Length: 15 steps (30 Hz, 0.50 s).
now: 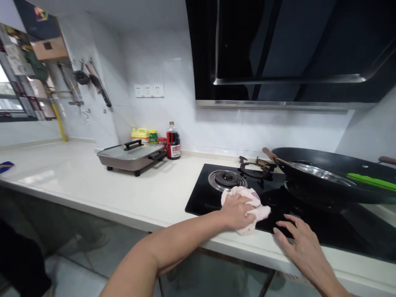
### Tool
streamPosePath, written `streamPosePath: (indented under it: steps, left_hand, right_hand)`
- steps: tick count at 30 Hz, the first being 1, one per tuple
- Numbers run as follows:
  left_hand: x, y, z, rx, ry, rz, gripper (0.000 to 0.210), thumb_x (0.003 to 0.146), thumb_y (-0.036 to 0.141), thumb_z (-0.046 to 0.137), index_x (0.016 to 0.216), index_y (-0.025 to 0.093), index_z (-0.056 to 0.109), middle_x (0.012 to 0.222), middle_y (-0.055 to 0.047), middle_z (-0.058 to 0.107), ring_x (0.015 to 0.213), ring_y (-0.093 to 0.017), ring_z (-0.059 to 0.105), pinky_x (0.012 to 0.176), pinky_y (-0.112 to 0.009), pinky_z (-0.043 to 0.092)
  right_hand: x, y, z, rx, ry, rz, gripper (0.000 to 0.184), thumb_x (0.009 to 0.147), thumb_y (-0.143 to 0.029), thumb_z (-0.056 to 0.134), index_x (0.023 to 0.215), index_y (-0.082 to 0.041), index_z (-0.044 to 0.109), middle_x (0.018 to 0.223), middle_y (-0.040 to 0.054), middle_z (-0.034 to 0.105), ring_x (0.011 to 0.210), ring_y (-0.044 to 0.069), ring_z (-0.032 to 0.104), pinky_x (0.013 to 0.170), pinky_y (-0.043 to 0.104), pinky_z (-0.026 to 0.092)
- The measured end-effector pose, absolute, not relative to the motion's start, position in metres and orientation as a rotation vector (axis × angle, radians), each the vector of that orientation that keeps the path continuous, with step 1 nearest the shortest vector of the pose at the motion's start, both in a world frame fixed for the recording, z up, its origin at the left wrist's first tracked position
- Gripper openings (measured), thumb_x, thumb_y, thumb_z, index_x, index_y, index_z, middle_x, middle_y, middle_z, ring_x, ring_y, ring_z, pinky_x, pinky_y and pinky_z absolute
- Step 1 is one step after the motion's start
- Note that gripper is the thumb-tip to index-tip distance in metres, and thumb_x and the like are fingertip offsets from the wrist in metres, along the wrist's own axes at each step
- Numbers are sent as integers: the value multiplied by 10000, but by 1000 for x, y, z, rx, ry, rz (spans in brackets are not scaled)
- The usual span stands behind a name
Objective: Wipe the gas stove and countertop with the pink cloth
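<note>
- Pressing down on a pale pink cloth (259, 211), the left hand (236, 211) spreads its fingers over the fabric at the front left of the black cooktop (198, 200).
- The cloth lies just in front of the cooktop's left burner (227, 179); its lower corner laps past the cooktop's front edge onto the pale worktop (154, 194).
- The right hand (298, 241) is open, fingers apart and slightly bent, over the cooktop's front edge, to the right of the cloth; whether its fingertips touch the glass, I cannot tell from this angle.
- A big dark wok (334, 159) takes up the cooktop's right side, and a strip of black glass separates its near rim from the right hand.
- A pan support (256, 170) stands toward the cooktop's back edge, beside the wok.
- From the cooktop's left edge, a broad stretch of worktop runs to a lidded electric pan (126, 160).
- Well above the cooktop, the range hood (278, 105) has its lower edge along the wall side.
</note>
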State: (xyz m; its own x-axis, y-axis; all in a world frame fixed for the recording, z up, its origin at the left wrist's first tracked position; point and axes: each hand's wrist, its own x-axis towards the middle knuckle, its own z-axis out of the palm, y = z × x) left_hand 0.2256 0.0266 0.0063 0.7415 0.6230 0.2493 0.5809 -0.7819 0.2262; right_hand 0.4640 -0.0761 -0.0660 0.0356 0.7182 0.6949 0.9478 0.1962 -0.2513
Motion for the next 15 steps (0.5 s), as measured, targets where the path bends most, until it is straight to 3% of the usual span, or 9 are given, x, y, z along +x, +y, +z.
streamPosePath:
  steps: [6, 12, 15]
  left_hand:
    - [188, 18, 12, 2882, 939, 402, 563, 979, 603, 442, 1479, 382, 580, 1627, 8, 491, 1470, -312, 416, 1222, -512, 311]
    - [136, 44, 24, 2759, 1430, 420, 569, 959, 649, 468, 1484, 447, 560, 1594, -8, 515, 1453, -339, 420, 1225, -619, 256]
    - [100, 52, 26, 2653, 1679, 398, 562, 957, 629, 484, 1482, 441, 562, 1599, -10, 487, 1433, -319, 446, 1219, -543, 318]
  right_hand:
    - [482, -65, -76, -1601, -1876, -228, 435, 922, -582, 569, 1124, -228, 720, 1228, 112, 704, 1184, 312, 647, 1032, 526, 504]
    - [488, -63, -75, -1649, -1893, -141, 427, 932, -563, 532, 1159, -248, 709, 1282, 100, 688, 1219, 310, 626, 1023, 516, 496]
    - [483, -66, -74, -1660, -1877, -127, 447, 951, -561, 482, 1189, -241, 684, 1319, 101, 663, 1240, 310, 603, 1052, 517, 472]
